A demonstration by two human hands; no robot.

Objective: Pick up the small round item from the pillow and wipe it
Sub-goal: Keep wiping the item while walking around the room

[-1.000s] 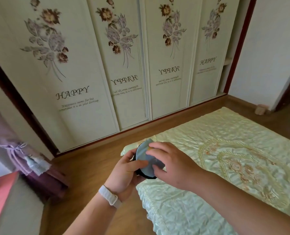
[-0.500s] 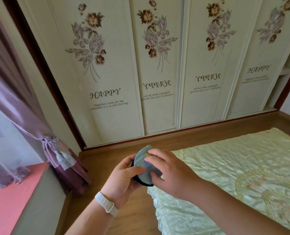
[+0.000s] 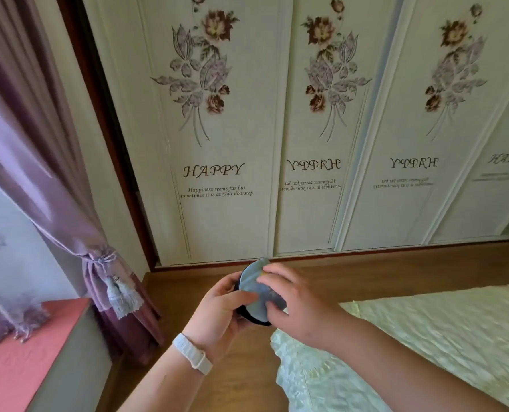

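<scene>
A small round item (image 3: 254,288) with a shiny grey-blue face and a black rim is held upright in front of me, above the wooden floor. My left hand (image 3: 222,310) grips it from the left, thumb across the face, a white band on the wrist. My right hand (image 3: 295,301) covers its right side with the fingertips pressed flat on the face. A small yellowish bit shows under the right fingertips; what it is cannot be told. No pillow is in view.
A bed with a pale green quilted cover (image 3: 425,337) fills the lower right. White wardrobe doors (image 3: 217,173) with flower prints stand ahead. A purple curtain (image 3: 69,203) hangs at the left over a pink ledge (image 3: 24,352). Wooden floor (image 3: 188,286) lies between.
The view has swung left: the bed slid toward the right and the curtain and pink ledge came in. Both hands stay on the round item, the right fingers shifting slightly across its face.
</scene>
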